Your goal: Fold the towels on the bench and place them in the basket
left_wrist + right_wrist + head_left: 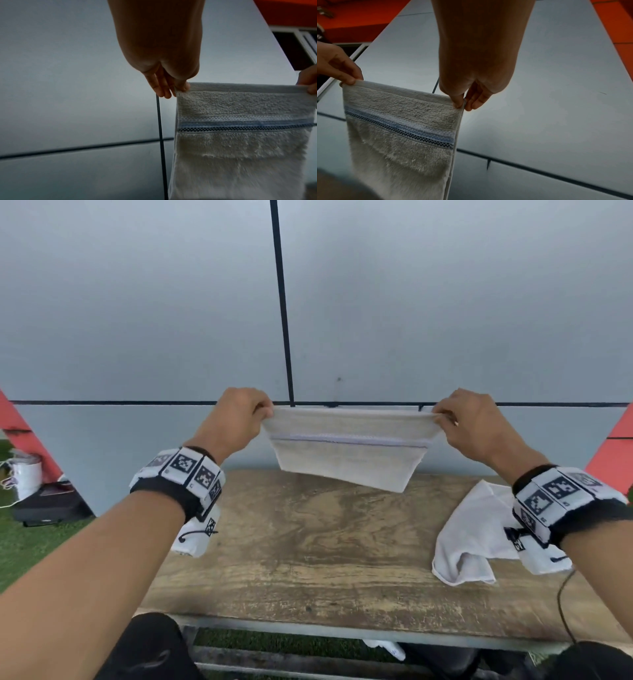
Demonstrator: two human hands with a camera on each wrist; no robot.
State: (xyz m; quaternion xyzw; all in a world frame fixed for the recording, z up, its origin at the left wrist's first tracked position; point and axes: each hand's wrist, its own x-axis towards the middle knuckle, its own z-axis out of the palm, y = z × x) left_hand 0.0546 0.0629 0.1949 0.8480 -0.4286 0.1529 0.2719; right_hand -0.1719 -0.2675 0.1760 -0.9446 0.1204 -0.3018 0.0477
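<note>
Both your hands pinch the striped towel [346,451] taut by its top corners, left hand [239,419] and right hand [472,422], above the desk [308,542]; folding it comes next.

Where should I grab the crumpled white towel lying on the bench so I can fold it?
Probably pinch the crumpled white towel by its near hemmed corner, coming from above. That flap lies flat and free on the bench; its far side is bunched and partly hidden by the wrist.

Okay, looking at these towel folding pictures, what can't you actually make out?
- Basket: in no view.
- Held towel, lower end: blurred in both wrist views.
- White towel on the bench: right part behind the right wrist band, head view.
- White cloth at the left: mostly behind the left wrist band.
</note>
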